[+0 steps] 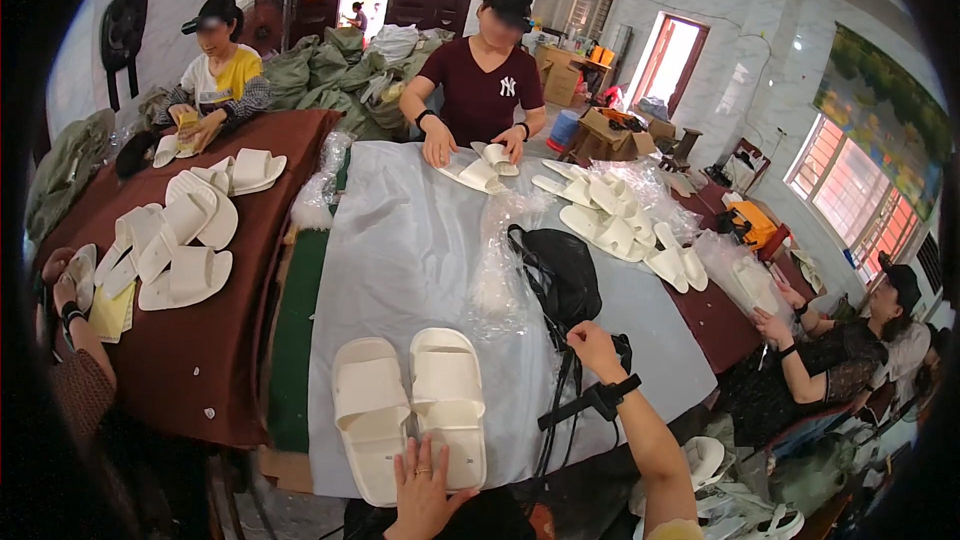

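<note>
- The left hand (425,485) lies flat, fingers spread and gripping nothing, on the heel ends of a pair of white foam slide slippers (410,410) resting side by side at the near edge of the worktop (400,240), which is covered by a pale grey plastic sheet.
- The right hand (592,345), a black strap on its wrist, reaches to a black fabric bag (560,275) near the worktop's right edge. Its fingers curl at the bag's lower edge; whether they grip it I cannot tell.
- Risk, as I judge it: the slippers sit close to the near edge, so a push from the flat palm could slide them off the slick sheet.
- The bag's black straps (560,410) hang over the near edge and could snag the wrist strap if the arm pulls back.
- Containers: the black bag's contents are hidden. Crumpled clear plastic bags (500,270) lie just left of it, looking empty.
- At the far right corner, more white slippers (610,225) rest on clear plastic wrapping.
</note>
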